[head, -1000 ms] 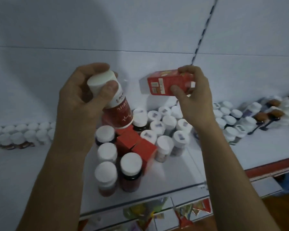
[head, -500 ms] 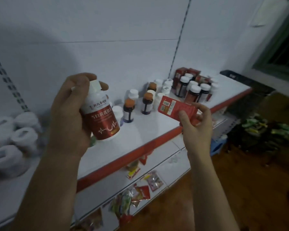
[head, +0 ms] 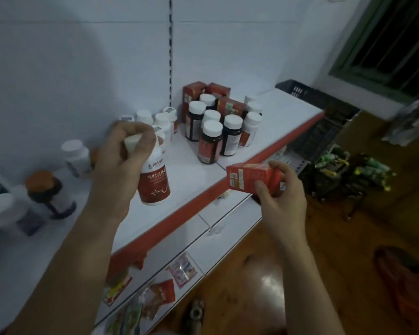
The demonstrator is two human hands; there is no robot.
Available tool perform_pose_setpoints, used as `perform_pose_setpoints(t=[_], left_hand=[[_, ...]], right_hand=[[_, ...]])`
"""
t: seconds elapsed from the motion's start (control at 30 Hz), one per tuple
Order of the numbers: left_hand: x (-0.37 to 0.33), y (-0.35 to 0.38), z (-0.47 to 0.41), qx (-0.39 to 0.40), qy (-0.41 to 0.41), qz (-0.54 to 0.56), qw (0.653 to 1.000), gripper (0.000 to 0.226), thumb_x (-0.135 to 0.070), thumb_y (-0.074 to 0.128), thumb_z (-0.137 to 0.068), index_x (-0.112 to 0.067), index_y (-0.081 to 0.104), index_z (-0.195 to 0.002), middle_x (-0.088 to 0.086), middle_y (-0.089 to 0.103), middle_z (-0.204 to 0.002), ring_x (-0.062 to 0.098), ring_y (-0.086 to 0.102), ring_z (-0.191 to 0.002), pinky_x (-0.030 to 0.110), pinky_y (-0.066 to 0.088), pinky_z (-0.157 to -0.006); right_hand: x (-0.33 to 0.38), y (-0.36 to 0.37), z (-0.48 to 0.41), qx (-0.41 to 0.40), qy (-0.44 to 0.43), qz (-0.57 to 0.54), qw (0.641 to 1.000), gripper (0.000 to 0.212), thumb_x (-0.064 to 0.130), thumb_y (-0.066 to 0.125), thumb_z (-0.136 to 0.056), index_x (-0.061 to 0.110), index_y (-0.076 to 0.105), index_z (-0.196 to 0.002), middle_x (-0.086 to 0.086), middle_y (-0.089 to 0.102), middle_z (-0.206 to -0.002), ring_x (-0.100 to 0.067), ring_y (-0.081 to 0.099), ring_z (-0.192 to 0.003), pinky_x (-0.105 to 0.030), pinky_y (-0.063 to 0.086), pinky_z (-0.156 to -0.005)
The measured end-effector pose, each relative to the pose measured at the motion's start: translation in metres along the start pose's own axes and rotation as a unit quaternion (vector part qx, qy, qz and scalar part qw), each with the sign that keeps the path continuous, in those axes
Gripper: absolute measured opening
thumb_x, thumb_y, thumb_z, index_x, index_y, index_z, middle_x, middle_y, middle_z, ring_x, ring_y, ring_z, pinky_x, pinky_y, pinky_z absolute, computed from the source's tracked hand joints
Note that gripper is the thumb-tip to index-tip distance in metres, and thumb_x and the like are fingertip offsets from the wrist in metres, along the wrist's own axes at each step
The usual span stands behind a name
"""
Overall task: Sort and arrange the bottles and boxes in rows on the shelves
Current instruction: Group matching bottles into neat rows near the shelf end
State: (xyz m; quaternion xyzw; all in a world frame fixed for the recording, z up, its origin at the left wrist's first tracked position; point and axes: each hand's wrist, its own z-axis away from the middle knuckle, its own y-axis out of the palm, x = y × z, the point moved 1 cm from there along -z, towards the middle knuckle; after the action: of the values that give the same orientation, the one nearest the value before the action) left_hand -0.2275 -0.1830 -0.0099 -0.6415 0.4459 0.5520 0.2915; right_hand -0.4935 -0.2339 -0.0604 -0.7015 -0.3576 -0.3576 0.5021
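Observation:
My left hand grips a white bottle with a dark red label by its cap and neck, held upright above the white shelf. My right hand holds a small red box on its side, just off the shelf's red front edge. Further back on the shelf stands a group of dark bottles with white caps together with red boxes. Small white bottles stand by the back wall.
An orange-capped bottle and white bottles stand at the left. A lower shelf carries snack packets. Right of the shelves are a dark crate, green packets and wooden floor.
My view has swung right along the shelf. Both hands kept their loads; the red box dropped lower, out past the shelf's front edge, and the dark bottle group came closer.

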Motion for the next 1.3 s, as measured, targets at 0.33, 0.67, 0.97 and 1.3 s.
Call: perform_pose_setpoints(t=[0.33, 0.67, 0.97, 1.3], left_hand=[[0.066, 0.078, -0.114, -0.017, 0.03, -0.292, 0.956, 0.032, -0.031, 0.077, -0.088, -0.027, 0.058, -0.114, -0.011, 0.063, -0.119, 0.012, 0.061, -0.107, 0.034, 0.053, -0.089], [0.097, 0.118, -0.146, -0.081, -0.045, -0.375, 0.922, 0.025, -0.03, 0.076, -0.089, -0.031, 0.06, -0.108, -0.01, 0.061, -0.106, 0.016, 0.058, -0.101, 0.035, 0.047, -0.085], [0.088, 0.146, -0.161, -0.161, -0.127, -0.328, 0.922, 0.035, -0.051, 0.081, -0.077, -0.035, 0.068, -0.105, -0.004, 0.066, -0.114, 0.023, 0.066, -0.103, 0.048, 0.058, -0.087], [0.053, 0.128, -0.084, -0.21, -0.126, -0.542, 0.804, 0.032, -0.028, 0.058, -0.101, -0.016, 0.06, -0.13, 0.002, 0.064, -0.121, 0.021, 0.062, -0.106, 0.032, 0.043, -0.086]], right_hand=[[-0.019, 0.02, -0.141, 0.131, -0.068, 0.071, 0.987, 0.054, 0.038, 0.072, -0.091, 0.043, 0.039, -0.134, 0.01, 0.057, -0.125, -0.014, 0.061, -0.107, -0.04, 0.06, -0.088], [-0.048, 0.013, -0.253, 0.105, -0.055, 0.079, 0.99, 0.049, 0.043, 0.076, -0.075, 0.036, 0.051, -0.117, 0.008, 0.061, -0.106, -0.018, 0.067, -0.089, -0.044, 0.061, -0.073], [-0.072, 0.012, -0.35, 0.232, -0.103, 0.136, 0.958, 0.026, 0.027, 0.069, -0.086, 0.026, 0.055, -0.108, -0.001, 0.062, -0.107, -0.02, 0.058, -0.095, -0.031, 0.046, -0.076], [-0.008, 0.062, -0.35, 0.342, -0.3, 0.143, 0.879, 0.036, 0.035, 0.057, -0.093, 0.021, 0.059, -0.126, -0.014, 0.06, -0.121, -0.038, 0.053, -0.115, -0.05, 0.049, -0.094]])
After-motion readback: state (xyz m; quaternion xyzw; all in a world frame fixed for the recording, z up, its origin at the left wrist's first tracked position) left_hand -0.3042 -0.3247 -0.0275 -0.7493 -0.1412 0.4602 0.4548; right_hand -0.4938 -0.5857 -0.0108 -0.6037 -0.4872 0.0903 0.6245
